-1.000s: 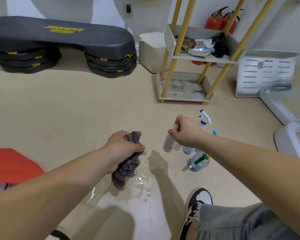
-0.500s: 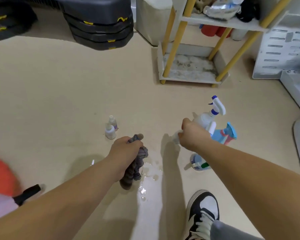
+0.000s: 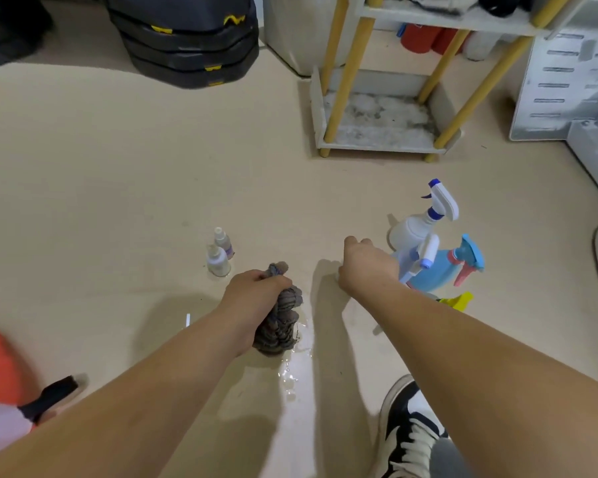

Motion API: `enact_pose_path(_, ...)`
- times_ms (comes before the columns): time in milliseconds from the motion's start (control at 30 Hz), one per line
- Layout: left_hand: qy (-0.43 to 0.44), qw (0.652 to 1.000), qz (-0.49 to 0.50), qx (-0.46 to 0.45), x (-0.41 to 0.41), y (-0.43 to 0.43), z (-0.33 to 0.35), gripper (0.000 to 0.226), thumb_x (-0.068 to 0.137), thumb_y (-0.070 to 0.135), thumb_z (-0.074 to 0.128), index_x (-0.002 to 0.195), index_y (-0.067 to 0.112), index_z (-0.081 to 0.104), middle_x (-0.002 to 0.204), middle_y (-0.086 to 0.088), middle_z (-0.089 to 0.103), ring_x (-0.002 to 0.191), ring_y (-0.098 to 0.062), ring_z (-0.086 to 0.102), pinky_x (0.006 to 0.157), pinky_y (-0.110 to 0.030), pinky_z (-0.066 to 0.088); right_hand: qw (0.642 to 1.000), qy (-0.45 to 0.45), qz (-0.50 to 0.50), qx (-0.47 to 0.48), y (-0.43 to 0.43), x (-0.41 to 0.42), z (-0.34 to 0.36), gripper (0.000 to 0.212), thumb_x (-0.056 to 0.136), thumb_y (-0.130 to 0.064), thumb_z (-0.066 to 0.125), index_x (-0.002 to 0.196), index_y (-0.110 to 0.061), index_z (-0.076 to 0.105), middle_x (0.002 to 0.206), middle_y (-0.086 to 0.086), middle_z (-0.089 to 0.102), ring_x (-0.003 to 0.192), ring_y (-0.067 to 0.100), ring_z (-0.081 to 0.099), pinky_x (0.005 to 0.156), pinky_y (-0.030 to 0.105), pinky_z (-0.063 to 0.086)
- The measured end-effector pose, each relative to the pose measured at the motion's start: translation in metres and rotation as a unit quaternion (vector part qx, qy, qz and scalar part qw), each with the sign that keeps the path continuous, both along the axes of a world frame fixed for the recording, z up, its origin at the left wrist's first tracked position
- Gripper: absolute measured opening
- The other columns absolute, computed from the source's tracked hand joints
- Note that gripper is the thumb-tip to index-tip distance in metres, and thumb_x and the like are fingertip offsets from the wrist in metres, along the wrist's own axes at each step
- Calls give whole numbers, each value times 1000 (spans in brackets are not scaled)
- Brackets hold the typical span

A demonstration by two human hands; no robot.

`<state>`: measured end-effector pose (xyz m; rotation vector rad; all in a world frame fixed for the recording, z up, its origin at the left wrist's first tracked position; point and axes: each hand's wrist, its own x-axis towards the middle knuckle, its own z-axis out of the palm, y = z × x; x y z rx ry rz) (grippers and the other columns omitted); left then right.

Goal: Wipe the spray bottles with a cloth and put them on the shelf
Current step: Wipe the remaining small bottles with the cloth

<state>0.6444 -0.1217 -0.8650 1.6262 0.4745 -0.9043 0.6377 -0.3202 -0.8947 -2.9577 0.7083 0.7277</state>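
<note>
**Head view: I am bringing the right hand point(image 3: 366, 267) down toward the floor, beside the spray bottles.**
A second ago this hand was lifting a slim bottle. Now its fingers are curling under, and I cannot tell whether the bottle is in them. The left hand point(image 3: 256, 294) is squeezing the bunched cloth point(image 3: 280, 322) above the puddle point(image 3: 290, 372). The white bottle point(image 3: 411, 229) and blue bottle point(image 3: 439, 272) are standing just beside the right wrist, and two small bottles point(image 3: 218, 258) are sitting left of the cloth, all well apart from the shelf point(image 3: 377, 144). I am judging that nothing is shelved yet.

No writing, label or brand can be read anywhere here.
</note>
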Motion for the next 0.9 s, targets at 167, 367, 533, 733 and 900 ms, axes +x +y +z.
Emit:
enact_pose_path(167,-22,999,45,-6,-6,21,15,10,91,1,73,94,6,65,56,-1,69,45,-16,61,46,-20,53,999,1,43,-32,39,6,18,30,96,-18,56,125,-14,48,107,5,44,78,28,53,54,32,31)
enact_pose_path(367,0,992,118,39,7,68,12,28,89,16,54,101,7,78,72,-7,64,59,-25,50,58,-27,45,988,-37,15,152,101,19,1,34,101,-39,50,125,-16,58,125,5,61,105,29,62,78,33,44)
enact_pose_path(533,40,978,200,39,30,98,-2,26,92,24,54,95,10,76,78,-9,74,68,-30,69,80,-40,58,966,-51,-27,253,141,48,-22,39,97,-43,59,126,-16,57,120,3,61,101,23,58,81,33,48)
enact_pose_path(733,40,969,236,57,54,108,-30,25,82,28,56,95,20,76,88,-9,75,81,-34,72,88,-45,59,931,-99,-113,334,172,82,-57,42,90,-39,69,119,-13,53,112,5,59,100,26,62,77,34,49)
enact_pose_path(900,-4,971,232,53,68,111,-45,12,84,18,63,91,7,62,77,-12,62,66,-28,56,62,-39,50,916,-123,-153,350,179,96,-76,35,84,-34,72,108,-15,56,110,5,63,98,27,63,74,34,49)
